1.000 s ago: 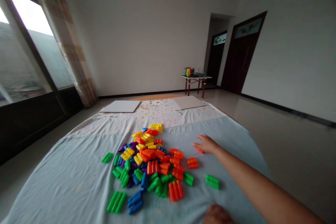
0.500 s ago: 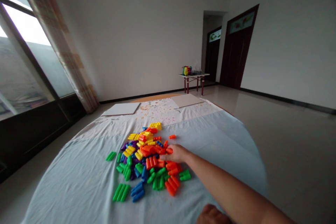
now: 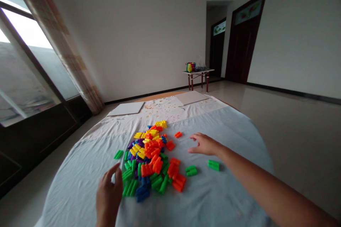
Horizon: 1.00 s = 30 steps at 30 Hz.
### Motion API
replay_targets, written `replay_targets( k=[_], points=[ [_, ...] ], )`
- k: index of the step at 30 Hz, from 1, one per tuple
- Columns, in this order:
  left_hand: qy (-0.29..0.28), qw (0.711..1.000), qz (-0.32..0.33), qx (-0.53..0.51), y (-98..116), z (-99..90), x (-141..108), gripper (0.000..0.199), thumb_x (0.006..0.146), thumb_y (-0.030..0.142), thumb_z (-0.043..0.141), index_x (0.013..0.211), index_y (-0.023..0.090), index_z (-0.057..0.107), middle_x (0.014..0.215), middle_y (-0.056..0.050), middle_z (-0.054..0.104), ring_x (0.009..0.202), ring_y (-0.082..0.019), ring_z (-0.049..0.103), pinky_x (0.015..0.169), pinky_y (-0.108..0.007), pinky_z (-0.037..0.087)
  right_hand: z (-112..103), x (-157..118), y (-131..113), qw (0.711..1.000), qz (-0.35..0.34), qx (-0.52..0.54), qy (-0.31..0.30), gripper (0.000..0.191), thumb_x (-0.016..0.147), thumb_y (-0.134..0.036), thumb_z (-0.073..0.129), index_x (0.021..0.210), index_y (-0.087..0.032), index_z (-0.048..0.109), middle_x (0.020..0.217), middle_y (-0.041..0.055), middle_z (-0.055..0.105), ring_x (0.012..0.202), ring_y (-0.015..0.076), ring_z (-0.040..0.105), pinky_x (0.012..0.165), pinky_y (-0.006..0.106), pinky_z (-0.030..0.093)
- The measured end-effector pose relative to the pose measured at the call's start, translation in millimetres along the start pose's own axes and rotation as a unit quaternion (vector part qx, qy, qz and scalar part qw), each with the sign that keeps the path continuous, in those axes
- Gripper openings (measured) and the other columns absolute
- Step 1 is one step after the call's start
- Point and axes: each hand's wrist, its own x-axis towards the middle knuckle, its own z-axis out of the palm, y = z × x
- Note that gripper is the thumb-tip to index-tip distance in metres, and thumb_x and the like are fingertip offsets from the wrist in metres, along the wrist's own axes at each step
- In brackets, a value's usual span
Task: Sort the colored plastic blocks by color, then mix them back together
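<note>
A pile of plastic building blocks, each shaped like joined tubes, lies on the cloth. Orange blocks (image 3: 154, 147) fill its middle and yellow blocks (image 3: 138, 150) its upper left, with purple and blue ones partly buried. At the pile's lower left, my left hand (image 3: 109, 186) is raised beside green blocks (image 3: 130, 187), thumb and fingers apart and nothing visible between them. My right hand (image 3: 204, 144) hovers right of the pile, also open and empty. Near its wrist lies a single green block (image 3: 213, 165); a small orange block (image 3: 178, 134) sits to its left.
A pale cloth (image 3: 234, 131) covers the rounded table. Two flat boards, a white one (image 3: 126, 108) and a beige one (image 3: 191, 97), lie at its far side. Farther back, a small table (image 3: 198, 72) bears a colourful bag (image 3: 190, 67). A window is on the left.
My right hand has left the orange blocks and moved right, its fingers spreading. My left hand now shows at the pile's left. A green block now lies near my right wrist; some orange blocks have shifted.
</note>
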Motion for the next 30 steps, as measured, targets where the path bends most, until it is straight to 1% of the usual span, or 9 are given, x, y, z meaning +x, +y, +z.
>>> replay_targets(
  k=[3,5,7,9,14,19,22,25,30],
  points=[
    [-0.041,0.998,-0.038,0.039,-19,12.9,8,0.048,0.080,0.049,0.036,0.105,0.018,0.064,0.099,-0.010,0.066,0.074,-0.021,0.061,0.067,-0.032,0.048,-15,-45,44,0.988,0.109,-0.097,-0.058,0.083,0.054,-0.055,0.074,0.123,-0.012,0.054,0.113,0.0176,0.057,0.105,0.0299,0.055,0.092,0.038,0.040],
    [-0.065,0.996,-0.047,0.039,-23,21.2,9,0.052,0.082,0.050,0.031,0.107,0.018,0.063,0.103,-0.011,0.065,0.083,-0.023,0.061,0.074,-0.034,0.048,-13,-69,58,0.977,0.159,-0.116,-0.079,0.093,0.048,-0.054,0.077,0.126,-0.012,0.051,0.126,0.0209,0.049,0.111,0.0324,0.052,0.096,0.040,0.038],
    [-0.079,0.995,-0.041,0.035,-25,28.4,9,0.053,0.082,0.050,0.029,0.107,0.017,0.063,0.106,-0.012,0.065,0.094,-0.025,0.060,0.082,-0.036,0.047,-4,-83,55,0.977,0.162,-0.108,-0.088,0.097,0.046,-0.054,0.078,0.129,-0.014,0.048,0.132,0.0205,0.044,0.115,0.0325,0.050,0.098,0.039,0.036],
    [-0.085,0.995,-0.031,0.031,-27,33.6,8,0.053,0.082,0.050,0.028,0.108,0.018,0.062,0.109,-0.012,0.064,0.102,-0.026,0.057,0.088,-0.038,0.045,10,-85,39,0.982,0.135,-0.092,-0.097,0.100,0.046,-0.054,0.078,0.133,-0.017,0.045,0.133,0.0182,0.043,0.118,0.0317,0.047,0.100,0.038,0.035],
    [-0.091,0.995,-0.033,0.015,-34,37.5,7,0.053,0.082,0.050,0.027,0.107,0.017,0.060,0.110,-0.012,0.063,0.106,-0.026,0.056,0.093,-0.038,0.042,59,-61,-22,0.987,0.061,-0.075,-0.127,0.108,0.045,-0.056,0.077,0.138,-0.021,0.036,0.134,0.0165,0.041,0.117,0.0332,0.048,0.097,0.040,0.038],
    [-0.100,0.993,-0.056,0.003,-34,34.4,4,0.053,0.082,0.048,0.025,0.107,0.017,0.060,0.112,-0.012,0.062,0.110,-0.024,0.054,0.097,-0.037,0.040,101,-31,-65,0.991,0.034,-0.074,-0.106,0.117,0.044,-0.056,0.077,0.141,-0.012,0.027,0.135,0.0228,0.039,0.116,0.0380,0.047,0.097,0.045,0.037],
    [-0.096,0.993,-0.070,-0.006,-30,32.3,3,0.053,0.082,0.048,0.026,0.106,0.016,0.061,0.110,-0.011,0.064,0.110,-0.024,0.054,0.098,-0.036,0.040,113,-9,-78,0.996,0.004,-0.041,-0.077,0.115,0.046,-0.052,0.078,0.141,-0.011,0.027,0.131,0.0211,0.043,0.112,0.0358,0.050,0.094,0.043,0.040],
    [-0.084,0.993,-0.077,-0.017,-28,31.5,2,0.052,0.081,0.048,0.027,0.104,0.017,0.062,0.108,-0.010,0.065,0.109,-0.022,0.056,0.098,-0.034,0.040,121,19,-92,0.998,-0.045,-0.007,-0.048,0.102,0.052,-0.047,0.076,0.137,-0.011,0.034,0.127,0.0197,0.047,0.109,0.0322,0.053,0.093,0.039,0.042],
    [-0.077,0.990,-0.107,-0.046,-33,33.0,2,0.057,0.082,0.050,0.026,0.108,0.014,0.062,0.111,-0.012,0.065,0.110,-0.023,0.056,0.096,-0.036,0.041,126,65,-129,0.994,-0.092,0.016,-0.052,0.097,0.055,-0.045,0.077,0.137,-0.012,0.035,0.126,0.0196,0.048,0.115,0.0331,0.048,0.095,0.042,0.040]
  ],
)
